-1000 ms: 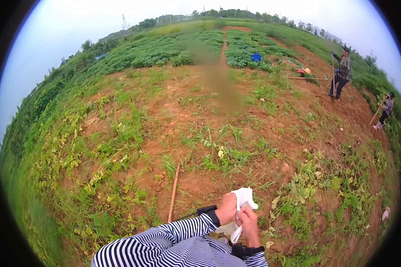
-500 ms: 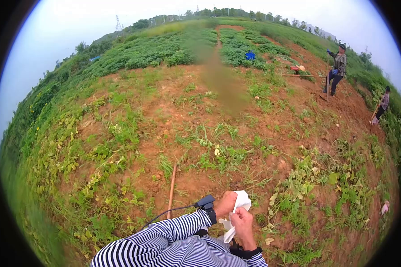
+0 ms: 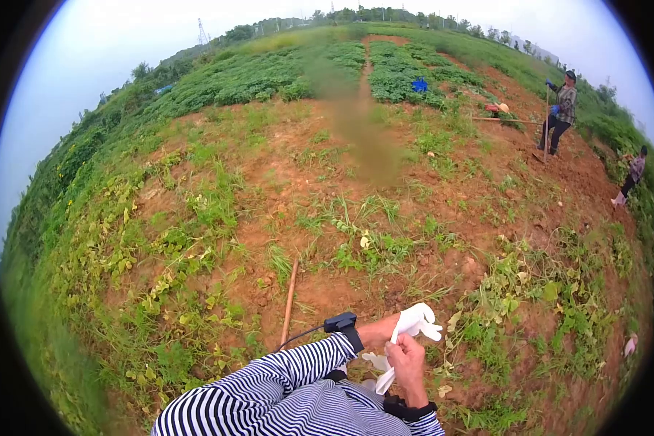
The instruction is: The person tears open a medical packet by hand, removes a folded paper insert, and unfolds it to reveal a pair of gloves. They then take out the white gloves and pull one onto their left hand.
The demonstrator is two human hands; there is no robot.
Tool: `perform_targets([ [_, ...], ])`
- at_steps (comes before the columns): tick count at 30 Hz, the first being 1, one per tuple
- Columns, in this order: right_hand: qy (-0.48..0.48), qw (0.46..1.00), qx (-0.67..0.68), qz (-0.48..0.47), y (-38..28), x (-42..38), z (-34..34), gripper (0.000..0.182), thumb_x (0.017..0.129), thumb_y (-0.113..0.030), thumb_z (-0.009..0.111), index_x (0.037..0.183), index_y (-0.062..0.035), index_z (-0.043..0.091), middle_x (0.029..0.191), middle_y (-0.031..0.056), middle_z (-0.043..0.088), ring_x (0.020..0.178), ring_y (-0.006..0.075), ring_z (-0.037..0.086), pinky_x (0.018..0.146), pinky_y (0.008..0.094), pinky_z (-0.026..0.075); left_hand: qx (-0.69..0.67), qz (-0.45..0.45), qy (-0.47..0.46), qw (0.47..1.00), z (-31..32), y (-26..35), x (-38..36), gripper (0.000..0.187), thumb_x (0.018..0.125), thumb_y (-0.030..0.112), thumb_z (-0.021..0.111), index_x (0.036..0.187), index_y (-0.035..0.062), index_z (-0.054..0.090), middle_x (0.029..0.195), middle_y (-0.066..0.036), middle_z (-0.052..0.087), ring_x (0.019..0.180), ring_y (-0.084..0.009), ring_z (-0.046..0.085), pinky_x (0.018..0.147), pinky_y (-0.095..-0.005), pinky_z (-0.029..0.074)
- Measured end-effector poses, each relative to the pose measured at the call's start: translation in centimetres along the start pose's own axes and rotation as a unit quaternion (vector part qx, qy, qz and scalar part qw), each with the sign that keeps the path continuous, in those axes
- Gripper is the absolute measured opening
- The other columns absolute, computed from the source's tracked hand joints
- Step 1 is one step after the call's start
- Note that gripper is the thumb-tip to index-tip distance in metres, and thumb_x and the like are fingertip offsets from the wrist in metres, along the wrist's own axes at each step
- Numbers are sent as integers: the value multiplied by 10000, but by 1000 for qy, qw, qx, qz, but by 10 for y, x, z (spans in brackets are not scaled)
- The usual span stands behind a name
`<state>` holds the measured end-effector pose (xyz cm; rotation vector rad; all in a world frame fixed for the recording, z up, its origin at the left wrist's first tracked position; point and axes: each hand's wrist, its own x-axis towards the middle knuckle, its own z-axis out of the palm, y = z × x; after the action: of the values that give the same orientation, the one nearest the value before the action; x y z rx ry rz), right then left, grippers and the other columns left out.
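Now both hands pinch white glove (image 3: 414, 323): left hand (image 3: 378, 333) at cuff, right hand (image 3: 407, 361) below; grip closed.

The glove (image 3: 413, 323) at the lower middle is white. The sleeves (image 3: 283, 381) along the bottom edge are striped navy and white, each with a black wrist strap (image 3: 345, 330). The soil (image 3: 320, 182) is reddish brown, patched with green weeds (image 3: 196, 211). A brown stick (image 3: 290, 301) lies left of the glove.
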<state>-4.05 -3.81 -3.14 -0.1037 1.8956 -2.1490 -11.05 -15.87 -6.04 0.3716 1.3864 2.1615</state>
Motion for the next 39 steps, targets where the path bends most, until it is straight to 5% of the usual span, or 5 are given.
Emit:
perform_targets([
  [12,34,996,-26,-77,-15,8,11,156,863,-96,642,786,-11,537,632,-37,475,579,42,419,503,233,365,96,205,238,945,-15,2,43,396,905,39,612,1286,-42,536,1173,-49,623,989,-96,585,843,-229,474],
  [25,63,988,-101,-103,10,16,31,171,799,-82,639,749,7,501,556,96,500,496,158,505,480,340,411,89,48,183,978,-24,7,18,257,946,217,571,1121,36,621,813,19,601,660,-53,536,512,-228,437],
  [29,46,987,-124,-87,5,21,25,104,879,-63,612,860,2,533,669,-21,497,624,40,470,525,247,400,68,83,72,992,-32,9,22,325,950,189,548,1239,40,545,1012,-46,618,843,-112,584,736,-271,462],
  [32,100,953,-165,-234,11,24,22,153,810,-84,657,926,7,616,712,135,629,545,161,562,498,324,443,-13,97,19,995,-21,12,21,402,944,155,541,1322,31,483,1191,-99,600,1002,-173,601,926,-327,454],
  [39,231,959,103,126,28,34,-40,435,910,-257,653,1229,20,547,870,95,674,564,79,528,463,223,399,-148,41,75,985,-21,14,-12,500,960,75,520,1426,-8,359,1373,-120,502,1213,-196,533,1020,-309,445],
])
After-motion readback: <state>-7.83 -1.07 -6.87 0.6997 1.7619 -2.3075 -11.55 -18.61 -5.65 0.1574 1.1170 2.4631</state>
